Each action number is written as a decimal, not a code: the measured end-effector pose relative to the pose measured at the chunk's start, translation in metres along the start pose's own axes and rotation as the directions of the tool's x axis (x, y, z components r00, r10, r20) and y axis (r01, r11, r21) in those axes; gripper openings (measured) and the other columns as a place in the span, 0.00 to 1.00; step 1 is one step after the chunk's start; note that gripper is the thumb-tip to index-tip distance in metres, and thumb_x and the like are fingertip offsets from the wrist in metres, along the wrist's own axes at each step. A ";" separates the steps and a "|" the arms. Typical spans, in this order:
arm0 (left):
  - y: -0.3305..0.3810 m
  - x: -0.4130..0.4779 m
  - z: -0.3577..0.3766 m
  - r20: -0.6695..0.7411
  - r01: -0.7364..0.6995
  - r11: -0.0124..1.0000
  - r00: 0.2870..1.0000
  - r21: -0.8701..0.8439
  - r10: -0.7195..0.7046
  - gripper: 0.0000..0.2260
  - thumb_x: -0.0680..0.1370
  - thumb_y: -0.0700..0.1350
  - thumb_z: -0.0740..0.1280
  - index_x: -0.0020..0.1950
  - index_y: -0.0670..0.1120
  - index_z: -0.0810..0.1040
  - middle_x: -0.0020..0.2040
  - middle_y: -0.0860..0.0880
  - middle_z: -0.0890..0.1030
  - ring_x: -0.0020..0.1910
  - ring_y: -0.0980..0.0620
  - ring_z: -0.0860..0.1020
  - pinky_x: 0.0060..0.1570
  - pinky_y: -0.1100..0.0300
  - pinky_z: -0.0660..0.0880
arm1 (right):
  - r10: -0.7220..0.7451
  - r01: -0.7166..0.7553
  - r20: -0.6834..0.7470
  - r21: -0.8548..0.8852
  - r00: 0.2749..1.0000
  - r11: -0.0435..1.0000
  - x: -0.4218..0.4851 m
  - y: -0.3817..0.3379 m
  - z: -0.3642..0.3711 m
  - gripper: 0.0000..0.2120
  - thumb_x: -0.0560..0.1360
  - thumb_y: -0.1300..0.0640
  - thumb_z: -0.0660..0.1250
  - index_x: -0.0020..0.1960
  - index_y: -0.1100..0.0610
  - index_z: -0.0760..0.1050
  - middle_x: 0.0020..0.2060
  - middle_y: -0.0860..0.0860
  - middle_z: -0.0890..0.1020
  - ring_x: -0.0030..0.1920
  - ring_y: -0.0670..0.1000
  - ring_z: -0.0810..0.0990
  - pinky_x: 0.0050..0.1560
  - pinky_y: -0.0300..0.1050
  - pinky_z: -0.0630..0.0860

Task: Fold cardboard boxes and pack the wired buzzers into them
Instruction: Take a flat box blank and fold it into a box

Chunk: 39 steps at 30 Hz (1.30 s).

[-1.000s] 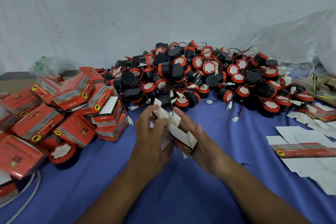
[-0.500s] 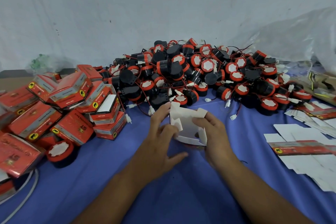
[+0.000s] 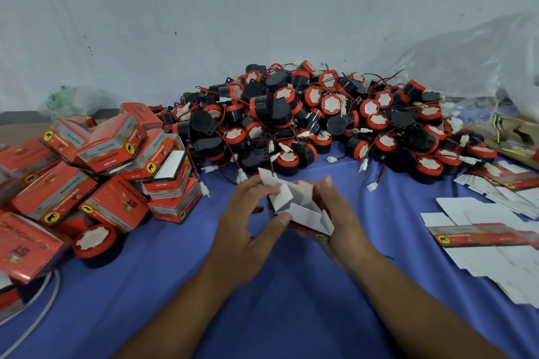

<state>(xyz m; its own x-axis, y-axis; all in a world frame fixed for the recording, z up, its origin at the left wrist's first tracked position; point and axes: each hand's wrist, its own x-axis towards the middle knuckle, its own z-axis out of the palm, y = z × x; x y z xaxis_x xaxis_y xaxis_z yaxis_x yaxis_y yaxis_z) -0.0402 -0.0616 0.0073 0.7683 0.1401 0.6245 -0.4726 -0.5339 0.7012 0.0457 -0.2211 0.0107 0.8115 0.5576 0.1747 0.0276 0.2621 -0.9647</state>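
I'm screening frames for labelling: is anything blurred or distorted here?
Head view: the right hand is motion-smeared near the wrist; the left hand and the half-folded box look sharper; the wide-angle lens bends the table toward the edges; lighting is flat.

Pale scuffed wall [image 3: 204, 23] behind blue-clothed table [image 3: 277, 300].

Matt white cardboard box [image 3: 294, 207] with glossy red print outside. Glossy black-and-red plastic buzzers [image 3: 306, 116]. Smooth blue cloth [image 3: 291, 300] covers the table. Crinkled clear plastic bag [image 3: 466, 67].

The left hand [image 3: 245, 227] now pinches the box [image 3: 306, 213] flap inward.
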 end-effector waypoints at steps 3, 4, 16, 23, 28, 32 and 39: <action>0.000 0.000 -0.003 0.050 0.054 0.998 0.997 -0.007 -0.054 0.19 0.77 0.57 0.66 0.67 0.57 0.72 0.70 0.62 0.69 0.72 0.57 0.68 0.65 0.61 0.71 | 0.018 -0.018 0.039 -0.002 0.999 1.000 -0.001 -0.004 0.002 0.36 0.68 0.29 0.70 0.60 0.59 0.80 0.48 0.58 0.83 0.46 0.53 0.82 0.44 0.45 0.79; 0.000 0.000 -0.003 0.063 0.061 0.998 0.996 -0.012 -0.060 0.20 0.77 0.57 0.67 0.68 0.58 0.71 0.70 0.62 0.69 0.72 0.58 0.67 0.65 0.63 0.70 | 0.017 -0.017 0.029 -0.014 0.999 1.000 0.000 -0.005 0.003 0.35 0.67 0.31 0.72 0.59 0.60 0.79 0.49 0.61 0.83 0.47 0.56 0.82 0.46 0.50 0.80; 0.002 -0.004 0.013 0.081 0.013 0.997 0.997 0.070 -0.019 0.16 0.81 0.54 0.63 0.59 0.45 0.82 0.62 0.51 0.73 0.62 0.54 0.75 0.59 0.63 0.73 | -0.166 0.123 -0.225 -0.195 0.960 0.973 0.000 -0.001 0.006 0.31 0.73 0.28 0.59 0.47 0.54 0.83 0.43 0.58 0.85 0.44 0.53 0.84 0.46 0.52 0.80; 0.008 -0.001 0.002 0.019 0.151 0.966 0.988 -0.208 -0.151 0.11 0.82 0.47 0.61 0.62 0.56 0.76 0.60 0.49 0.75 0.62 0.48 0.77 0.59 0.57 0.75 | -0.066 0.068 0.041 -0.055 0.997 0.996 0.002 -0.002 0.007 0.20 0.74 0.45 0.71 0.62 0.53 0.80 0.57 0.57 0.83 0.58 0.58 0.83 0.54 0.56 0.81; 0.008 -0.002 0.000 0.093 0.145 0.949 0.988 -0.279 -0.124 0.18 0.82 0.43 0.59 0.64 0.64 0.77 0.66 0.47 0.75 0.67 0.47 0.74 0.64 0.54 0.72 | 0.043 -0.055 0.080 0.152 0.996 0.987 0.005 -0.005 0.002 0.17 0.74 0.58 0.72 0.62 0.60 0.79 0.58 0.62 0.82 0.55 0.59 0.83 0.50 0.52 0.82; 0.011 -0.002 -0.001 0.131 0.166 0.903 0.984 -0.396 -0.124 0.18 0.82 0.42 0.60 0.65 0.63 0.78 0.70 0.54 0.73 0.70 0.54 0.71 0.65 0.61 0.70 | 0.054 -0.086 0.123 0.269 0.991 0.959 0.007 -0.005 -0.003 0.17 0.73 0.59 0.73 0.61 0.61 0.80 0.57 0.62 0.83 0.54 0.58 0.84 0.49 0.51 0.82; 0.007 -0.001 -0.004 0.203 0.289 0.855 0.954 -0.431 -0.220 0.22 0.81 0.57 0.58 0.74 0.53 0.69 0.70 0.45 0.75 0.70 0.43 0.72 0.67 0.48 0.69 | -0.067 0.068 -0.031 0.059 0.997 0.996 0.010 0.000 -0.003 0.10 0.75 0.58 0.70 0.55 0.55 0.85 0.52 0.57 0.86 0.51 0.54 0.84 0.49 0.43 0.80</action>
<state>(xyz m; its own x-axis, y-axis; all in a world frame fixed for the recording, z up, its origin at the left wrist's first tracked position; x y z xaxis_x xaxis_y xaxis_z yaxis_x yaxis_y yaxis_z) -0.0458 -0.0626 0.0134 0.9247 0.0820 0.3718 -0.3681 -0.0567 0.9280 0.0554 -0.2186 0.0121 0.8255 0.5143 0.2323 0.0486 0.3453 -0.9372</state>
